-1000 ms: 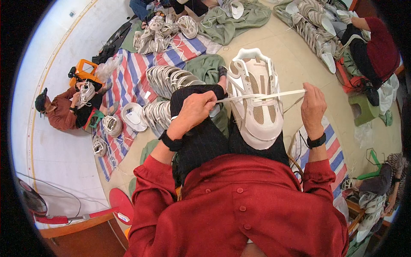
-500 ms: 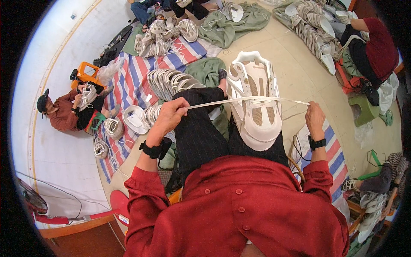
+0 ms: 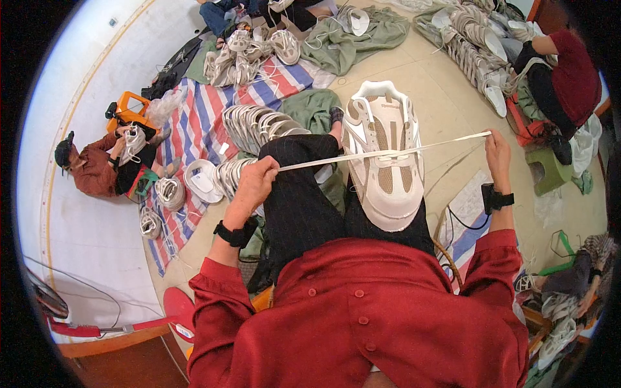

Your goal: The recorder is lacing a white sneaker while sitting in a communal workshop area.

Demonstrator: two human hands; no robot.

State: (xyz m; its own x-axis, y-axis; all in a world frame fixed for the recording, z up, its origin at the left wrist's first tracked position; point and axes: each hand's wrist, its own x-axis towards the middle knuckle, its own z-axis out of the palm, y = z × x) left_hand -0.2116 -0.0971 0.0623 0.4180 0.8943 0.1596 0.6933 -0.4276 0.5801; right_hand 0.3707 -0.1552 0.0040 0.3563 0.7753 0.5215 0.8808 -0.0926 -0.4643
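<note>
A white and beige sneaker [image 3: 386, 194] rests on my lap, its toe toward me and its heel away. One flat off-white shoelace [image 3: 323, 160] passes through the lowest eyelets and stretches out to both sides. The fingers of my left hand [image 3: 257, 181] pinch its left end, beside my knee. Higher up and out to the right, my right hand [image 3: 497, 155] pinches the other end. The lace is taut and slants up to the right. The upper eyelets of the sneaker carry no lace.
Stacked shoe uppers [image 3: 259, 121] line the floor beyond my left knee. A striped sheet [image 3: 194, 129] lies there with more shoes [image 3: 242, 55]. Co-workers sit at left [image 3: 97, 165], far side and right [image 3: 572, 77]. A green stool [image 3: 546, 171] and red fan stand [image 3: 178, 307] stand nearby.
My right hand has moved outward to the right and up, drawing out more lace. My left hand has shifted slightly down and left. The sneaker has moved slightly toward me.
</note>
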